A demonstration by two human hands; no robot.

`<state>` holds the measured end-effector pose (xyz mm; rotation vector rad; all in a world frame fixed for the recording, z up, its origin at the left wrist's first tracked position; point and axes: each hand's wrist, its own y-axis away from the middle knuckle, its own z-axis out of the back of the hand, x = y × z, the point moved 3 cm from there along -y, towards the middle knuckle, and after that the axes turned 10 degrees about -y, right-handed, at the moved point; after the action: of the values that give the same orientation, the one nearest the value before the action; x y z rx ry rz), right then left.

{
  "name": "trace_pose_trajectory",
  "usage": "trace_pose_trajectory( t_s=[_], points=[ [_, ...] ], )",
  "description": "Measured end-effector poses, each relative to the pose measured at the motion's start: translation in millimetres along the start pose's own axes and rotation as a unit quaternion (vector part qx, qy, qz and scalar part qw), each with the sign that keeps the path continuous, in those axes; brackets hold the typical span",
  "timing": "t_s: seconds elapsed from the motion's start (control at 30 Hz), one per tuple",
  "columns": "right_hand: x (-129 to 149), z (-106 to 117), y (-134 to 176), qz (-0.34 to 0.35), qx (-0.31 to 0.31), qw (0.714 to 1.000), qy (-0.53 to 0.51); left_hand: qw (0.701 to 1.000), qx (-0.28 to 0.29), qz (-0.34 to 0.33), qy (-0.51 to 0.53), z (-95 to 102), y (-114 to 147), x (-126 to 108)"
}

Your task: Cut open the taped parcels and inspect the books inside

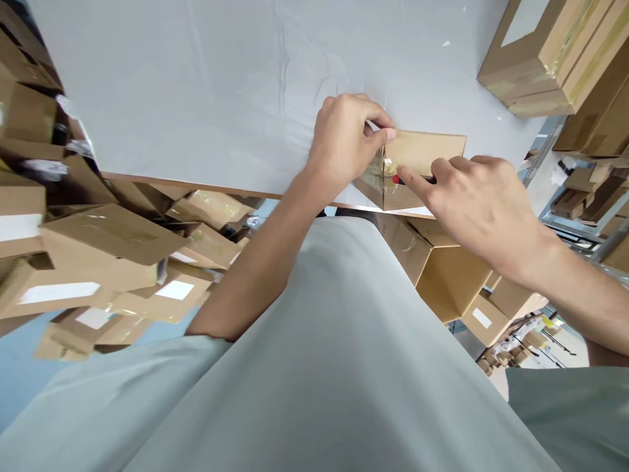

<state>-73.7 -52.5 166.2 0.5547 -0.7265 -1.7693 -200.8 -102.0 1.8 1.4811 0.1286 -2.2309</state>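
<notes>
Pale grey across the bench (196, 85) at top centre, with an orange-brown edge (196, 185). Plain tan on the small box (432, 147) right of centre; red and black on the small tool (396, 179) there. Plain grey-green for the shirt (339, 341), bottom centre. Brown for the cartons (108, 236) at left, with white labels (61, 292). Blue for the floor (19, 370), lower left.

readable text: none | upper-right label (525, 21) on carton (521, 65): illegible | left labels (175, 290) on boxes (140, 300): illegible | brands, numbers: none legible
</notes>
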Motion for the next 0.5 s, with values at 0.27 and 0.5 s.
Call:
trace_pose_trajectory(
  t_s=[0.27,0.5],
  points=[
    [8.3,17.4,-19.2,-0.012,0.083,0.996,0.041,1.000,0.004,-0.006,0.019,-1.1,2.5,1.9],
    [26.5,7.3,-18.3,-0.016,0.044,0.998,0.029,1.000,-0.008,-0.015,0.018,-3.7,1.6,3.2]
  ],
)
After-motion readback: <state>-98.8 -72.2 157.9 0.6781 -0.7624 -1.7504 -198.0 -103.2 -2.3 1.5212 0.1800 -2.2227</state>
